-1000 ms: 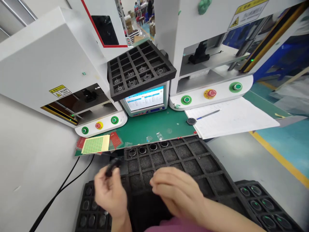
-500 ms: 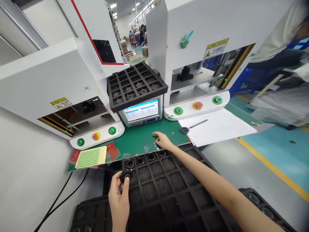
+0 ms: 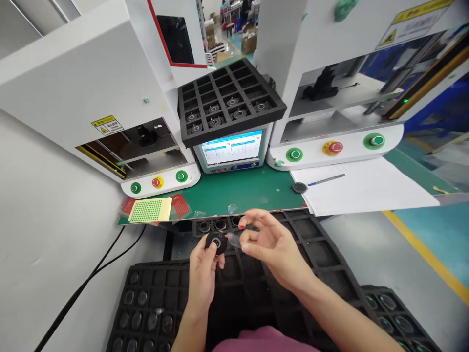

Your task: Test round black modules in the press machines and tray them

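My left hand (image 3: 204,266) pinches a small round black part (image 3: 216,242) with a pale ring in its middle, held up over the black foam tray (image 3: 315,254) in front of me. Just to its right, my right hand (image 3: 271,242) pinches a small clear film piece (image 3: 235,239) whose tip almost touches the black part. Both hands hover above the tray's near rows, where a few similar round parts (image 3: 221,224) sit in the far cells.
A green mat (image 3: 238,188) carries a yellow-green sticker sheet (image 3: 148,210), red sticker sheets, bits of clear film, a black disc (image 3: 299,187), a pen and white papers (image 3: 366,183). Two white press machines flank a screen (image 3: 232,146) topped by another foam tray (image 3: 229,100). More trays lie low left and right.
My right hand drew back from the green mat to the black part, now with a clear film piece in its fingers. My left hand lifted the part toward the middle.
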Demonstrator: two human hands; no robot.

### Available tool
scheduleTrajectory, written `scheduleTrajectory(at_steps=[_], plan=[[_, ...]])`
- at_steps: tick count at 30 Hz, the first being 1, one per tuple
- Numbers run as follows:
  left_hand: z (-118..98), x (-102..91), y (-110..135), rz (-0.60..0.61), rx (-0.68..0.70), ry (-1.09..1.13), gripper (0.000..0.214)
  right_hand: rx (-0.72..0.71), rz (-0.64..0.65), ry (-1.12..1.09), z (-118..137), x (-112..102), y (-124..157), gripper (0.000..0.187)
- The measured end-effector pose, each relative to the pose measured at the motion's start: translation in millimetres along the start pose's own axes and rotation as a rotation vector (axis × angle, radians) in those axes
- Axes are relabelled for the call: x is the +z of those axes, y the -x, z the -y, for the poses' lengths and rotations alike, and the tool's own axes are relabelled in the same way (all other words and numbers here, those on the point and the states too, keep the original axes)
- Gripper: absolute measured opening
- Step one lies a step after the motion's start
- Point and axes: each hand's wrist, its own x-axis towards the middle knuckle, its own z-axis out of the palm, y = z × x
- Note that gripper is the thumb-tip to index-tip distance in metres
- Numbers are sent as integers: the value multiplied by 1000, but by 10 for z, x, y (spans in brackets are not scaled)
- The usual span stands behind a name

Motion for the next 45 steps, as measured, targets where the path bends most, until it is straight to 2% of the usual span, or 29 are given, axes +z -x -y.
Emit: scheduleTrajectory(at_steps=[5,10,12,17,22,29,33,35,38,41,45], plan=[[18,111,78,7,23,75,32,42,-36,-127,-29,131,197,42],[45,123,83,0,27,18,29,112,99,-170,98,193,296,42],[65,122,78,0,30,13,33,131,110,-202,95,229,286,38],[129,121,90,1,106,69,46,140,-120,-182,-52,288,173,35],[167,107,109,61,152,20,39,40,-253,-92,-100,276,117,33],[131,153,85,-22,150,-101,35,-95,-280,25,-106,189,129,25],[128,158,91,-33,164,-100,37,-185,-325,262,-173,120,115,39],[138,146,99,-37,173,-105,37,-169,-299,303,-191,102,96,43],[148,121,116,-39,170,-109,37,-159,-270,291,-158,88,75,33],[140,103,132,13,144,-27,40,-189,-260,271,-69,89,92,27],[143,100,146,72,145,87,48,-81,-128,189,14,126,140,31]])
